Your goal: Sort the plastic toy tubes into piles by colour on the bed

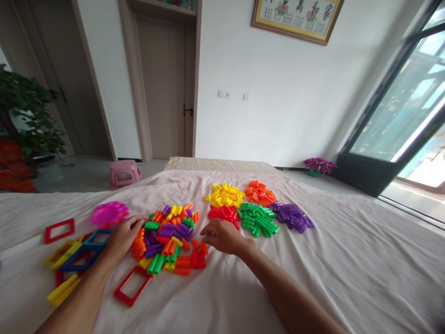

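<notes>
A mixed pile of coloured plastic tube pieces (pixel 170 234) lies on the cloth. My left hand (pixel 127 232) is at the pile's left edge, its fingers bent near green and orange pieces; whether it holds one is unclear. My right hand (pixel 220 234) is just right of the pile, fingers curled, close to orange and red pieces, its fingertips too small to read. Beyond and right of it lie sorted heaps: yellow (pixel 225 195), orange (pixel 260 193), red (pixel 224 214), green (pixel 257 219) and purple (pixel 293 216). The red heap is partly hidden behind my right hand.
Magnetic-looking frames in blue (pixel 81 260), yellow (pixel 64 253) and red (pixel 60 230) lie left, partly behind my left arm. Another red frame (pixel 119 294) is near the front. A magenta dish (pixel 109 214) stands behind them. A pink stool (pixel 125 174) is past the cloth (pixel 347 260).
</notes>
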{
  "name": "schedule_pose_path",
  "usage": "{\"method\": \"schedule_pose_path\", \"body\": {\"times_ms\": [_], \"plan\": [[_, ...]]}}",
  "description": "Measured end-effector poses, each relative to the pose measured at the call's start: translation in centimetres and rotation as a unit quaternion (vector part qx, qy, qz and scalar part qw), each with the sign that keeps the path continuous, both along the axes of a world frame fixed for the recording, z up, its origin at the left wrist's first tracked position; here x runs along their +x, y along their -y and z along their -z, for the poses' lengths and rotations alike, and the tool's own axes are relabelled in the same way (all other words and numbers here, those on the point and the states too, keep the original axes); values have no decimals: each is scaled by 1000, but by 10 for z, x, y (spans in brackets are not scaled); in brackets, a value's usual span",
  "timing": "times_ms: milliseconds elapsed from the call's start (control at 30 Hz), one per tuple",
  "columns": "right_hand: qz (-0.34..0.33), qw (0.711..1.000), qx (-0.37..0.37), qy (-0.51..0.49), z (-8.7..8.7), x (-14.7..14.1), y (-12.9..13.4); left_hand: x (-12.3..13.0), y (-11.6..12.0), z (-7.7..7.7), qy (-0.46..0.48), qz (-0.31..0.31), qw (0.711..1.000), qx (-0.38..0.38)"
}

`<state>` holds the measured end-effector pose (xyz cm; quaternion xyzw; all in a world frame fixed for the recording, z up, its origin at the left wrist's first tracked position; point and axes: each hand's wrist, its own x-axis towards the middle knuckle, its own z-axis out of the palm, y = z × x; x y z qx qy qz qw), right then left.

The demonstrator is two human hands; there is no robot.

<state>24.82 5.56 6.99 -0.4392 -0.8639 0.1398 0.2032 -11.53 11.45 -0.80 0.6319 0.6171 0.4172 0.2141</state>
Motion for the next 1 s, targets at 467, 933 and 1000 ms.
{"method": "schedule_pose_path", "body": {"times_ms": [467,933,1000], "plan": [[-19,993,-101,-53,4,1,-4,-5,-4,6,-11,5,1000,2],[400,877,116,-240,5,151,-74,-8,-5,7,-17,14,1000,-11],[423,857,139,-259,9,167,-77,-8,-5,8,-15,17,1000,-11]]}}
